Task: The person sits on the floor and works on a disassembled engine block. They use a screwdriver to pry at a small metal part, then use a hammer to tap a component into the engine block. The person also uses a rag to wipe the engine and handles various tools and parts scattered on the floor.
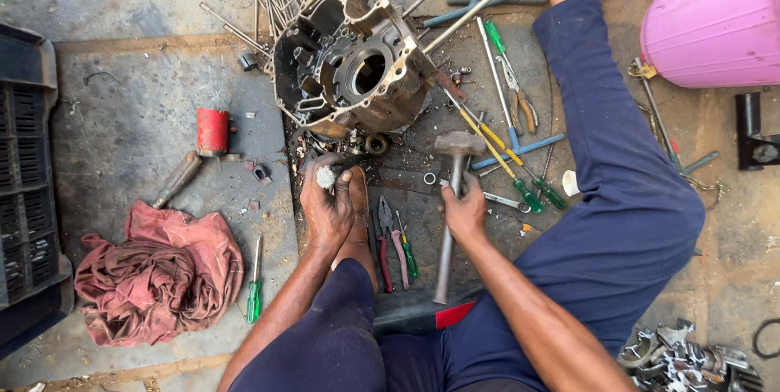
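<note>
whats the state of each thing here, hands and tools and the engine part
left hand: closed around a small pale metal part
right hand: gripping the hammer by its handle, head up
engine casing: open, tilted, cavities showing
red rag: crumpled on the floor
red cylinder: standing upright
pliers: lying flat, not held
pink bucket: on its side

Stained concrete floor [130, 2] (daylit), black plastic crate [24, 189] at edge.
</note>
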